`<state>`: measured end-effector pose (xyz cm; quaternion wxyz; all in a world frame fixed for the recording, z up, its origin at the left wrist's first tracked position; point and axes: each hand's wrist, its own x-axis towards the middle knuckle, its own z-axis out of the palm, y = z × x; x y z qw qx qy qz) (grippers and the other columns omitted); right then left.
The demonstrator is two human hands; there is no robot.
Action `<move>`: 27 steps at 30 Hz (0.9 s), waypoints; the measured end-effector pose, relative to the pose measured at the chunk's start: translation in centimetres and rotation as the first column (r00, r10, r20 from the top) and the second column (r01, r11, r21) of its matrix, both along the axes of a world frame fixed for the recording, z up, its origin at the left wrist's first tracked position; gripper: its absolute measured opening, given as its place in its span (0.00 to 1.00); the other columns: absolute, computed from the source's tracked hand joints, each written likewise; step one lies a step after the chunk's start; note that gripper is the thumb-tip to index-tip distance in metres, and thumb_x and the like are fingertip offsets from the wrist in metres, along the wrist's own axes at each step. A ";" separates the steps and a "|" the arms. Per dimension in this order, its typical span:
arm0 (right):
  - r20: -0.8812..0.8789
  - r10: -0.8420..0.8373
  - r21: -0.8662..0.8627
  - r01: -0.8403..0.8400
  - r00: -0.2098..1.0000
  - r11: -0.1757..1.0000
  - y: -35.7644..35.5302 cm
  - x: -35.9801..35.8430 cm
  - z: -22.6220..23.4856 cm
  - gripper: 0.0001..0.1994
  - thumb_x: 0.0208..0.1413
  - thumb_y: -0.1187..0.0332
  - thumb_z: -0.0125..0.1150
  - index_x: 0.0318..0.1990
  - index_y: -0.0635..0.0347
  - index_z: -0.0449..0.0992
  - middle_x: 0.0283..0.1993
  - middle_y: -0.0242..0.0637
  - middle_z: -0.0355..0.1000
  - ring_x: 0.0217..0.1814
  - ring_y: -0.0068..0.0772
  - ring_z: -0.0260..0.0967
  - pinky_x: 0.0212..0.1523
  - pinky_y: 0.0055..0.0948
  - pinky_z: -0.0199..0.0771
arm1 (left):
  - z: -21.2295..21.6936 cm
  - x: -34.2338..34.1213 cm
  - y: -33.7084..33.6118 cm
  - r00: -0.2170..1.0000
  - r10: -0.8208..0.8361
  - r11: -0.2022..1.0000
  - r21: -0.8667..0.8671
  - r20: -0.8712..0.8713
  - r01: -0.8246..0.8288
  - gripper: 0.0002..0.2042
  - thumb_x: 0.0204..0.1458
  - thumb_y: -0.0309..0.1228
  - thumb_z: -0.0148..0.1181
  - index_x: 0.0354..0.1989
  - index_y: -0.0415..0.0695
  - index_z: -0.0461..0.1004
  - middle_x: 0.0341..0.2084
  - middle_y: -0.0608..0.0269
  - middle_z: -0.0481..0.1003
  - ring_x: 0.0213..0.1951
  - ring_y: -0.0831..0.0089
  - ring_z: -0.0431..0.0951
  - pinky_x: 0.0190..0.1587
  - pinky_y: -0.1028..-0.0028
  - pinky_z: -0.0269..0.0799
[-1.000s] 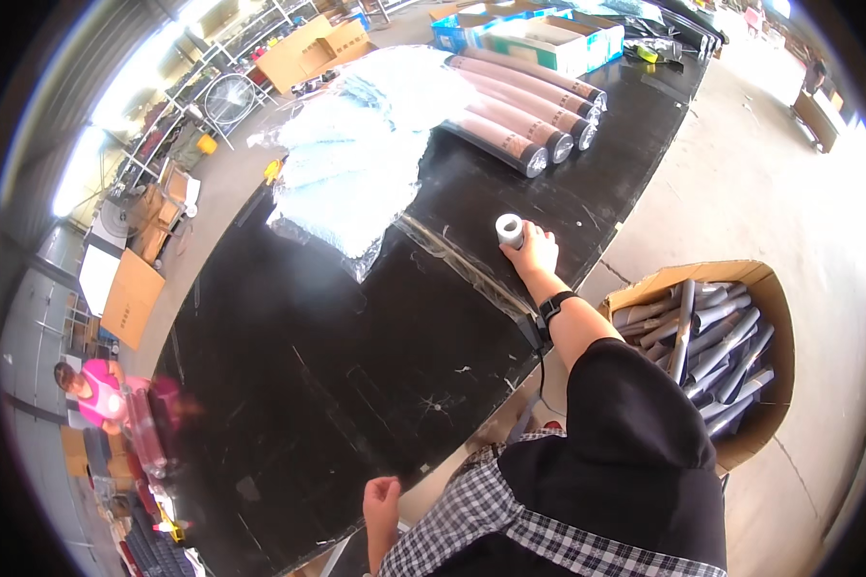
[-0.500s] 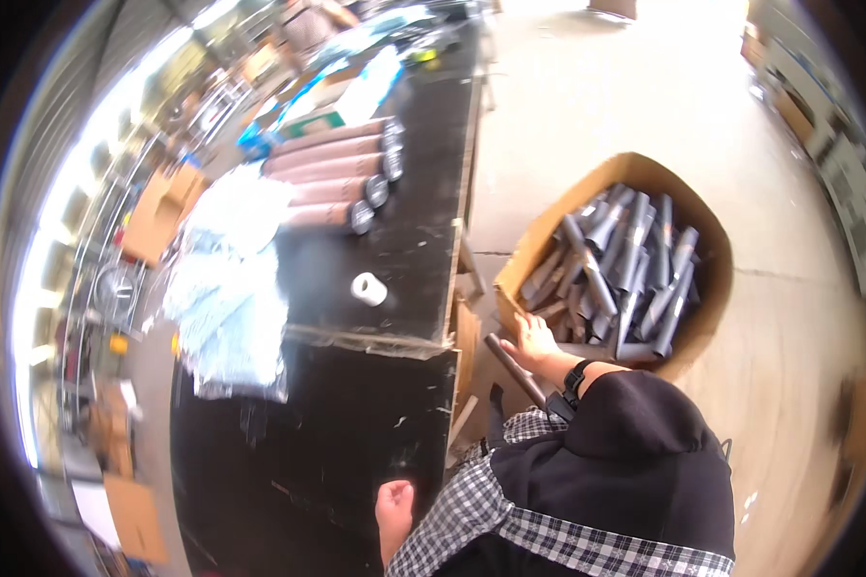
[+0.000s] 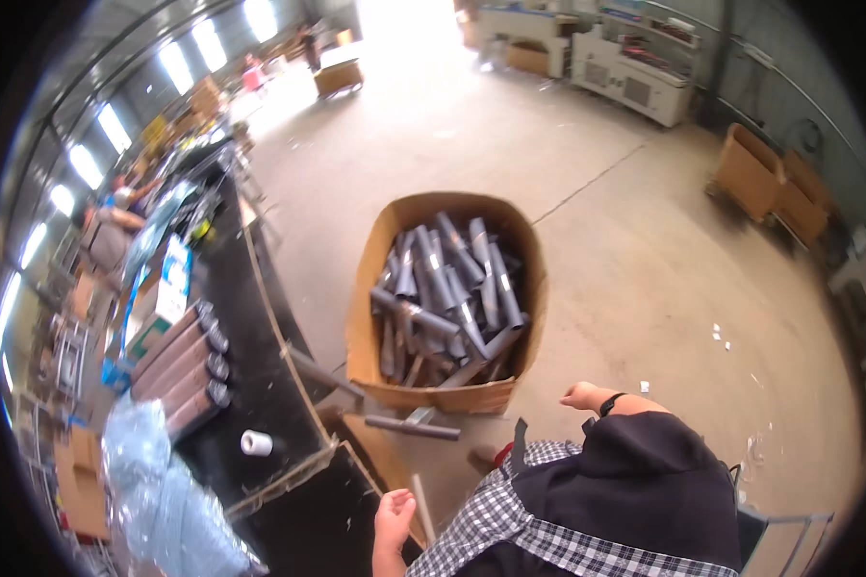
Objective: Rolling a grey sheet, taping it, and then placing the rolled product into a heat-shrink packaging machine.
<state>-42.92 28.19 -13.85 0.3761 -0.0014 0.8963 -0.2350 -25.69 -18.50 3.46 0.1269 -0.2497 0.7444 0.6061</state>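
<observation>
Right hand (image 3: pixel 583 395) near cardboard box (image 3: pixel 433 392) of grey tubes (image 3: pixel 452 288) — both hands' fingers empty, loosely apart — left hand (image 3: pixel 393 513) by table edge.

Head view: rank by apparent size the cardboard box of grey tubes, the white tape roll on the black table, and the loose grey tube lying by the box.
1. cardboard box, by far the largest.
2. loose grey tube, long and thin.
3. white tape roll, smallest.
The fisheye lens distorts sizes, but the gaps are wide enough that the order holds.
</observation>
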 end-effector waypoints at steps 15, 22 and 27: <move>0.545 -0.609 -0.157 0.783 0.577 0.602 16.7 9.2 -1.3 0.19 0.57 0.55 0.55 0.48 0.60 0.75 0.41 0.35 0.77 0.33 0.32 0.76 0.31 0.29 0.75 | -10.1 -13.5 7.3 0.844 0.293 0.815 0.344 0.450 -0.466 0.45 0.54 0.49 0.56 0.70 0.49 0.31 0.70 0.49 0.31 0.70 0.49 0.35 0.68 0.53 0.40; 0.148 -0.932 -0.301 0.913 0.331 0.276 31.9 10.5 -9.6 0.12 0.54 0.61 0.55 0.34 0.60 0.78 0.25 0.34 0.73 0.22 0.25 0.69 0.20 0.26 0.67 | -18.2 -18.5 6.2 0.833 0.378 0.904 0.033 0.404 -0.426 0.20 0.54 0.49 0.53 0.43 0.43 0.70 0.33 0.56 0.73 0.33 0.59 0.74 0.30 0.56 0.73; 0.411 -0.908 -0.265 0.963 0.077 -0.039 37.3 13.8 -12.0 0.08 0.51 0.68 0.54 0.23 0.60 0.69 0.15 0.32 0.63 0.14 0.33 0.62 0.16 0.35 0.61 | -16.7 -18.0 6.2 0.874 0.477 0.877 -0.107 0.090 -0.468 0.23 0.53 0.43 0.55 0.41 0.31 0.71 0.33 0.55 0.74 0.33 0.62 0.74 0.39 0.64 0.71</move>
